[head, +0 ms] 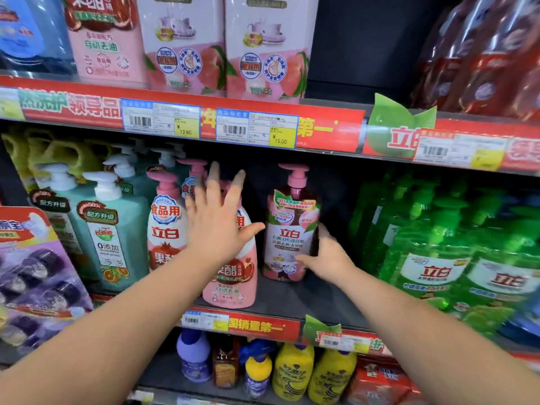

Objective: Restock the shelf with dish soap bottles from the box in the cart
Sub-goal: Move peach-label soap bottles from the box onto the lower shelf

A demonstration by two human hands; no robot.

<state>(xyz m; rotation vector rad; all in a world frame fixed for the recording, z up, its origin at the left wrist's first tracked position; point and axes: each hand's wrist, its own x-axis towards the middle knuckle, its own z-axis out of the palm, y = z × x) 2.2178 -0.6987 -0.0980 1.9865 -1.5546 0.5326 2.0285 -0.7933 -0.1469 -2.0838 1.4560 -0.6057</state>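
bright, even light is thrown on the shelf fronts [187,100]; the recess [339,182] towards 2 o'clock is left in shade. the left hand [216,226] is smeared by motion at its fingertips [214,171]. green bottles [438,229] at 3 o'clock and red bottles [482,54] at 1 o'clock are blurred and stretched by the wide lens, with glare on the latter. the peach bottle [292,229] is rendered sharpest.

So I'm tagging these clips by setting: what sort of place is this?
Most likely a supermarket's cleaning-products aisle: a shelf fronted by red promotional strips, barcoded price tags showing yuan prices, and rows of pump bottles, including the dish soap bottle the right hand grips.
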